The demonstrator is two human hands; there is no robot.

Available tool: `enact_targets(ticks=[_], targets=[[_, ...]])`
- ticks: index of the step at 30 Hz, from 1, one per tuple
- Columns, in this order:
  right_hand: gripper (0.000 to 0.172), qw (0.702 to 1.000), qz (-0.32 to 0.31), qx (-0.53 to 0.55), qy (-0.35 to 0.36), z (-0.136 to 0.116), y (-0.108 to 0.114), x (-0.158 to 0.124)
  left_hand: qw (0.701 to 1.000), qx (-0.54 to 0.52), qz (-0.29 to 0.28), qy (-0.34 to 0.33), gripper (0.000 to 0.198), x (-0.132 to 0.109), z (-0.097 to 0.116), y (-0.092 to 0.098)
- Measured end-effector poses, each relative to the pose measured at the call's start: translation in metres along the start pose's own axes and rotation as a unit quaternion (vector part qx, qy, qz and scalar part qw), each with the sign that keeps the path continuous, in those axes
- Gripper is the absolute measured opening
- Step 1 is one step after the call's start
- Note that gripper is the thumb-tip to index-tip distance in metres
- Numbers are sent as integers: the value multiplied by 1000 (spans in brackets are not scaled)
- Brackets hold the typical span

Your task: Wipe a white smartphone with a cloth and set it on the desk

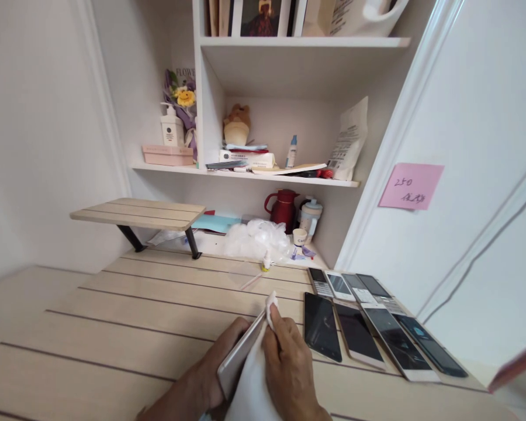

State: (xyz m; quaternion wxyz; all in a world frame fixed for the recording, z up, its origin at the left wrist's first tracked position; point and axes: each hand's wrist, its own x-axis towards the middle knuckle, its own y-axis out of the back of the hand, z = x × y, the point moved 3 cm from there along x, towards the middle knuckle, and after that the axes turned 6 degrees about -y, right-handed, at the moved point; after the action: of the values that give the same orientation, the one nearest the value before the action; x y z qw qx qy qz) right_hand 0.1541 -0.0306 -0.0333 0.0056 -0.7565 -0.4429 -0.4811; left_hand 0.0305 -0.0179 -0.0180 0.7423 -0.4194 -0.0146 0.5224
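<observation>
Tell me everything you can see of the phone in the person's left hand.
The smartphone is a slim slab with a pale silver, metal-looking casing, held tilted above the light wooden tabletop. The left hand grips it, and a white cloth, pinched by the right hand, covers its far side. The cloth and the angle hide its screen, so its state cannot be told.

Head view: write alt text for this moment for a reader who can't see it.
A person's left hand holds a silver smartphone while their right hand presses a white cloth against it. Two rows of smartphones lie on a pale wooden desk below white shelves.
</observation>
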Motion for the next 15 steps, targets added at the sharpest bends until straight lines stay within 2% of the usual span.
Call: enact_targets(ticks=[4, 8, 10, 15], targets=[[31, 998, 8, 0, -57, 0, 0, 4, 999, 8, -7, -38, 30, -1, 4, 0], [27, 994, -26, -13, -103, -5, -3, 2, 1000, -4, -20, -10, 36, 3, 3, 2], [27, 996, -37, -15, -86, -8, -5, -2, 999, -26, -27, 1, 38, 4, 3, 2], [30, 998, -49, -22, 29, -13, -6, -7, 996, -55, -55, 31, 38, 2, 4, 0]])
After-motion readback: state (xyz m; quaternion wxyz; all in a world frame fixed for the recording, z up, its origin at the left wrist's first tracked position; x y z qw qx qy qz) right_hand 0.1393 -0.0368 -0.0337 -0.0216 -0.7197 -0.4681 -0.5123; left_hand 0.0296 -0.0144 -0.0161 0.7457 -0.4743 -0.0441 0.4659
